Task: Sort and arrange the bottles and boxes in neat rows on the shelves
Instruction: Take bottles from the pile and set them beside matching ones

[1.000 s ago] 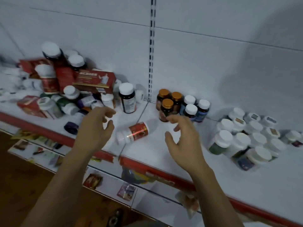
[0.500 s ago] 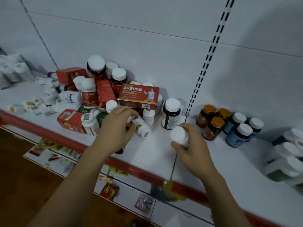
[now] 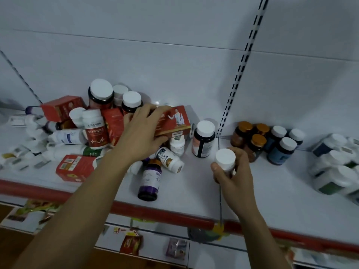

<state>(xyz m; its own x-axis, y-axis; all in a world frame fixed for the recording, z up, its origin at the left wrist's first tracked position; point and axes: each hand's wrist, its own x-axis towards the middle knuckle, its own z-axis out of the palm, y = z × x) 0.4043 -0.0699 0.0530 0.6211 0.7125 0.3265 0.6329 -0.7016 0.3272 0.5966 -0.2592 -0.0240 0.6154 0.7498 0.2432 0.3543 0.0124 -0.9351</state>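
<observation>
A jumbled heap of bottles and red boxes (image 3: 77, 121) covers the left part of the white shelf (image 3: 194, 191). My left hand (image 3: 143, 133) grips a long red box (image 3: 174, 121) lying on top of the heap, fingers over its upper edge and thumb under it. My right hand (image 3: 233, 175) holds a white-capped bottle (image 3: 225, 159) upright just above the shelf, right of the heap. A purple bottle (image 3: 150, 179) lies on its side in front. Brown bottles with gold caps (image 3: 250, 136) and blue bottles (image 3: 281, 150) stand in rows at the right.
A dark bottle with a white cap (image 3: 203, 139) stands by the slotted upright (image 3: 240, 68). White tubs (image 3: 334, 171) crowd the far right. The shelf has a red front edge (image 3: 155, 210). Small packets (image 3: 131, 244) lie on the lower shelf.
My left hand rose from the low bottles to the long red box and took hold of it. My right hand keeps the white-capped bottle, which it picked up a second ago.
</observation>
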